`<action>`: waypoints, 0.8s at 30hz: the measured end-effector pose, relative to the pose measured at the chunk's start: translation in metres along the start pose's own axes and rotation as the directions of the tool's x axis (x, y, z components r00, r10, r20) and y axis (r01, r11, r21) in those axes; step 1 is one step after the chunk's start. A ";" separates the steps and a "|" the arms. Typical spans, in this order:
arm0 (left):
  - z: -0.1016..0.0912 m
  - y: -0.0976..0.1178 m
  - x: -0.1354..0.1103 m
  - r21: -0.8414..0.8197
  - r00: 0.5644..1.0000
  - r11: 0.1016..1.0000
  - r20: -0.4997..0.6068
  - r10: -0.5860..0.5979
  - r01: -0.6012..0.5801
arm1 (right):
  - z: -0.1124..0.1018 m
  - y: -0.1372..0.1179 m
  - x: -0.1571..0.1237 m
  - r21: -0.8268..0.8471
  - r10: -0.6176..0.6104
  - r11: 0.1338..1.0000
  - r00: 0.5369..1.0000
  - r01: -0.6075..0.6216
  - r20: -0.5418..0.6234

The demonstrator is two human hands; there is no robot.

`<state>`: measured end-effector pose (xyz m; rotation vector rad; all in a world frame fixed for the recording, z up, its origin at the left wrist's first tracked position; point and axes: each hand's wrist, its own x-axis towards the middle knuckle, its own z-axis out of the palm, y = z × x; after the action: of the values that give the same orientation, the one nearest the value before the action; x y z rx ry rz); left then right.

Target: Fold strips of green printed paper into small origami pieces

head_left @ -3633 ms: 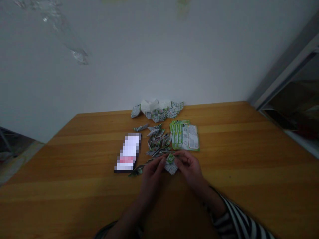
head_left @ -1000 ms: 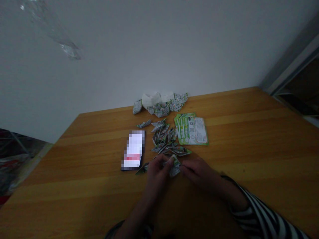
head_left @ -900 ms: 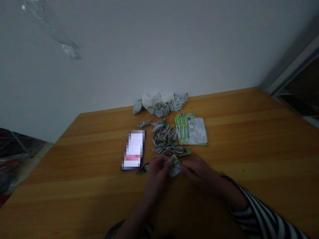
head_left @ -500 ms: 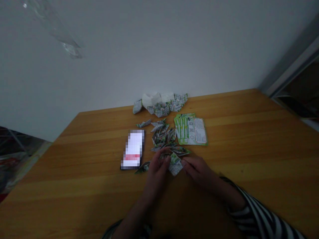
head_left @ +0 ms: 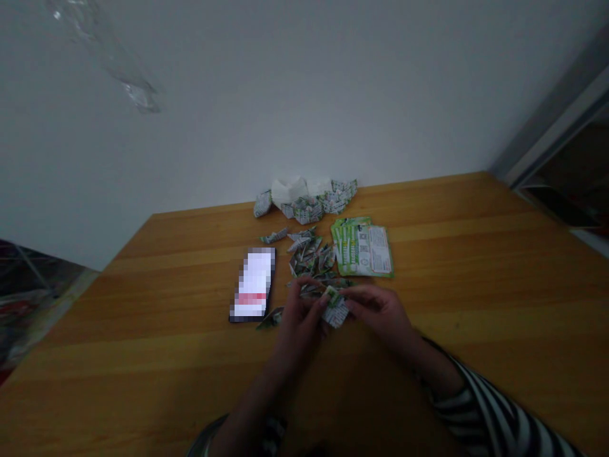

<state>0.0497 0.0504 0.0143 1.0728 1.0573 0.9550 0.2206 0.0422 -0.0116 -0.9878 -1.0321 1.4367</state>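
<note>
Between my two hands is a small folded piece of printed paper (head_left: 337, 312), white with a green edge. My left hand (head_left: 301, 317) pinches its left side between thumb and fingers. At its right side, the thumb and forefinger of my right hand (head_left: 379, 312) are closed on it. Just beyond my hands lies a loose heap of similar folded printed pieces (head_left: 309, 257), partly hidden by my fingers. One more folded piece (head_left: 271, 318) rests left of my left hand. A fanned stack of flat green-and-white printed sheets (head_left: 364, 249) is at the heap's right.
A phone (head_left: 252, 285) with a lit, blurred screen lies left of the heap. Crumpled white tissue (head_left: 289, 190) and larger folded printed pieces (head_left: 308, 209) sit against the white wall (head_left: 323, 89). Clear plastic (head_left: 118, 70) is on the wall, upper left. Everything stands on a wooden table (head_left: 166, 304).
My right hand has shifted up slightly, its forefinger now reaching across the top edge of the folded paper. The paper has turned a little, and my left hand still pinches it.
</note>
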 end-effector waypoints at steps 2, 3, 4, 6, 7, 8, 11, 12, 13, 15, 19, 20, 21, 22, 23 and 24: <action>0.001 0.002 0.001 -0.005 0.998 0.999 -0.047 0.053 -0.053 | 0.001 0.001 0.000 0.020 0.037 0.999 0.999 -0.036 -0.021; 0.001 0.002 0.002 0.012 0.993 0.996 -0.080 0.084 -0.084 | 0.001 0.002 -0.001 0.031 0.050 0.998 0.998 -0.049 -0.041; 0.001 0.003 0.002 0.036 0.988 0.994 -0.109 0.111 -0.107 | 0.002 0.003 -0.001 0.037 0.053 0.998 0.996 -0.051 -0.069; 0.002 0.004 0.002 0.076 0.976 0.988 -0.162 0.143 -0.132 | 0.003 0.004 -0.003 0.033 0.027 0.999 0.989 -0.023 -0.142; 0.002 0.004 0.001 0.078 0.972 0.988 -0.182 0.145 -0.133 | 0.004 0.004 -0.004 0.023 0.006 1.000 0.985 -0.002 -0.172; 0.002 0.003 0.001 0.072 0.970 0.989 -0.197 0.144 -0.132 | 0.005 0.004 -0.004 0.013 -0.013 1.000 0.983 0.016 -0.185; 0.000 0.002 0.000 0.090 0.961 0.984 -0.218 0.169 -0.153 | 0.006 0.003 -0.004 -0.006 -0.022 1.000 0.993 0.022 -0.120; 0.000 0.002 -0.001 0.119 0.959 0.979 -0.213 0.188 -0.166 | 0.006 0.001 -0.004 -0.009 -0.014 1.000 0.996 0.013 -0.083; -0.001 0.003 -0.001 0.149 0.957 0.973 -0.203 0.207 -0.179 | 0.006 0.000 -0.004 -0.013 -0.004 1.000 0.999 0.003 -0.051; -0.002 0.003 -0.001 0.174 0.961 0.968 -0.177 0.214 -0.183 | 0.006 -0.001 -0.004 -0.019 0.015 1.000 1.000 -0.016 -0.015; -0.003 0.005 -0.001 0.142 0.982 0.984 -0.142 0.125 -0.105 | 0.005 0.000 -0.003 0.001 0.063 0.998 0.998 -0.063 -0.004; -0.003 0.005 -0.001 0.152 0.986 0.985 -0.135 0.103 -0.082 | 0.005 0.000 -0.003 0.009 0.071 0.997 0.997 -0.071 -0.010; -0.003 0.006 -0.001 0.167 0.988 0.984 -0.129 0.085 -0.063 | 0.005 0.001 -0.003 0.012 0.073 0.997 0.997 -0.073 -0.019; -0.004 0.006 0.000 0.183 0.989 0.982 -0.125 0.074 -0.050 | 0.006 0.001 -0.003 0.012 0.071 0.997 0.997 -0.070 -0.028; -0.004 0.007 0.000 0.199 0.991 0.979 -0.120 0.066 -0.041 | 0.006 0.002 -0.003 0.009 0.065 0.998 0.997 -0.065 -0.038; -0.004 0.007 0.000 0.213 0.991 0.976 -0.119 0.066 -0.040 | 0.006 0.002 -0.003 0.001 0.059 0.998 0.997 -0.059 -0.046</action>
<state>0.0450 0.0527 0.0204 1.2320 1.2602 0.9794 0.2143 0.0386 -0.0116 -1.0542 -0.9765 1.4549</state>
